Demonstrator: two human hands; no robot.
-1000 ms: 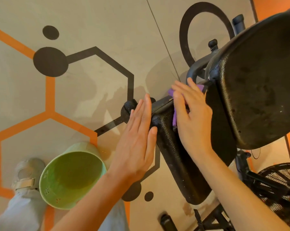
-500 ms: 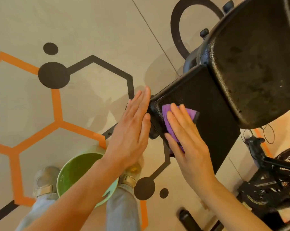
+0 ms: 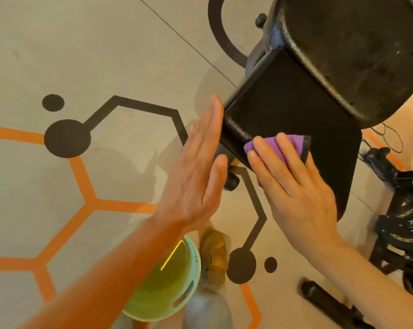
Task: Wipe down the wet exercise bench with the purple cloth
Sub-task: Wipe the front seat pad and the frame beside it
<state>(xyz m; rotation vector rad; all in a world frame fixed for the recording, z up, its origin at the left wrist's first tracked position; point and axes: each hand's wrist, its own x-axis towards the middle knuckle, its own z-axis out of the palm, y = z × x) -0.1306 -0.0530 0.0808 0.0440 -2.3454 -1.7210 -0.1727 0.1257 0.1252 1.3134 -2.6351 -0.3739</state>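
**Head view: wiping the pad's near end**

The left hand [image 3: 196, 172], fingers straight, braces the bench [image 3: 293, 110] edge. The right hand [image 3: 293, 186], flat, presses the cloth [image 3: 281, 148] onto the pad's near corner. Keep even pressure, overlapping strokes, steady bracing.

I see warm, bright, even light; soft shadows fall on the floor [image 3: 134, 55] toward nine o'clock. Wide-angle bending at the edges; the green bucket [image 3: 167, 288] at six o'clock is blurred.
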